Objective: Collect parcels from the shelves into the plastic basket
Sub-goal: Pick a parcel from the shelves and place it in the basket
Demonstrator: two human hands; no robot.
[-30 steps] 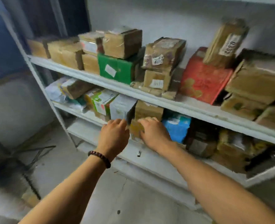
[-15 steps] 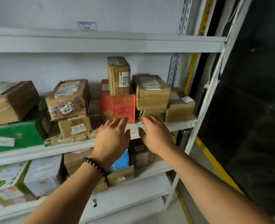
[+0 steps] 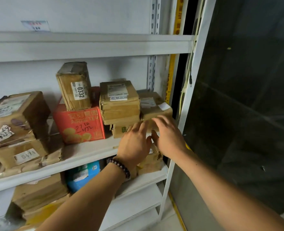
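Now our left hand [image 3: 134, 140] and right hand [image 3: 168, 135], fingers spread, hover by stacked cartons [image 3: 119, 105] right of the red box [image 3: 77, 125]; yanking the lowest may topple them.

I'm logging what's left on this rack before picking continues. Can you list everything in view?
Shelving unit: one, white, across left and centre.
Red carton: one, red, middle shelf.
Parcel labelled 0332: one, brown, on top of the red carton.
White-labelled parcel: one, brown, right of the red carton, stacked on a smaller brown parcel.
End parcel: one, brown, shelf's right end.
Large tilted parcel: one, brown, left edge, above another labelled brown parcel.
Blue box: one, blue, lower shelf, among brown parcels.
Cable: one, pale, by the right upright.
Bead bracelet: one, dark, left wrist.
Left hand, right hand: two, open, reaching toward the end parcel.
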